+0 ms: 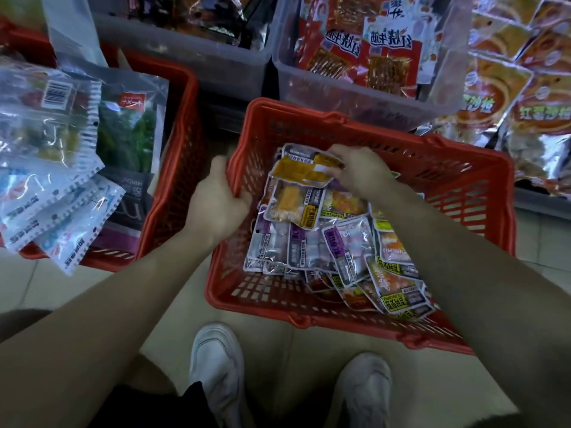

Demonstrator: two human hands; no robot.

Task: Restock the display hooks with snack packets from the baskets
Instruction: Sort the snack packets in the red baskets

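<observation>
Item: yellow snack packet (304,171), lying flat, long axis running left to right across the view, right end tipped slightly up.
Location: atop the heap of small packets (333,242) in the red mesh basket (448,180) on the floor (278,350), near its far wall.
Grip of right hand (358,168): fingers curled, pinching the packet's right end.
Grip of left hand (216,205): clenched round the basket's left rim.

The light is dim and a little bluish, and everything looks soft. Glare streaks the clear packets (46,143) at the left, and the edges bend from the wide lens.
</observation>
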